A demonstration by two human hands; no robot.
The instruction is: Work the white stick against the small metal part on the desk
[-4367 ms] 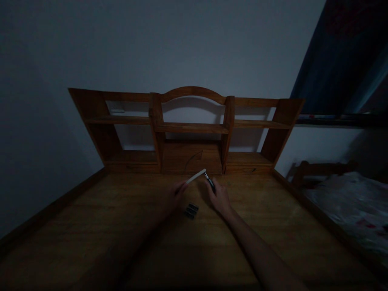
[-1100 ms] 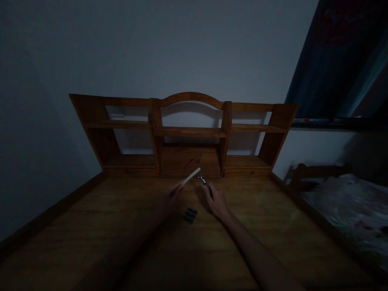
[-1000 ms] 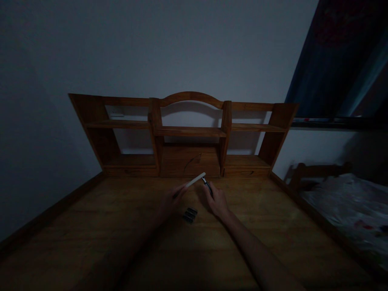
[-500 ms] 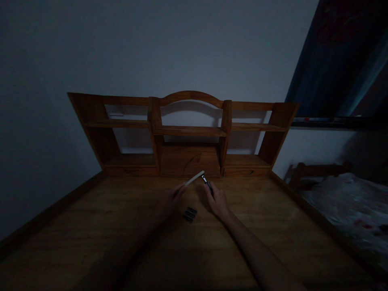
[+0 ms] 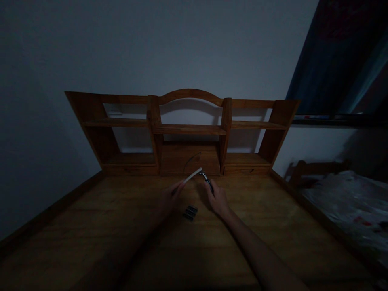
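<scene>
A slim pale stick [image 5: 193,175], its exact kind too dim to make out, slants up from the fingers of my left hand [image 5: 170,197], which is closed on its lower end. My right hand [image 5: 217,198] grips a razor [image 5: 207,178] with a dark handle and silvery neck. The razor's head is up against or very near the tip of the stick; I cannot tell if they touch. Below and between my hands, several small black pieces like razor cartridges [image 5: 190,213] lie in a short stack of rows on the wooden desk [image 5: 121,226].
A wooden shelf unit [image 5: 189,129] runs along the desk's back edge against the wall, with low drawers [image 5: 246,171]. Raised wooden rims border both sides of the desk. On the right are a crumpled plastic bag [image 5: 348,198] and a dark curtain [image 5: 333,72].
The razor's head has turned and shifted slightly left at the stick's tip. The stick has dropped a little to the left. Both hands keep their holds.
</scene>
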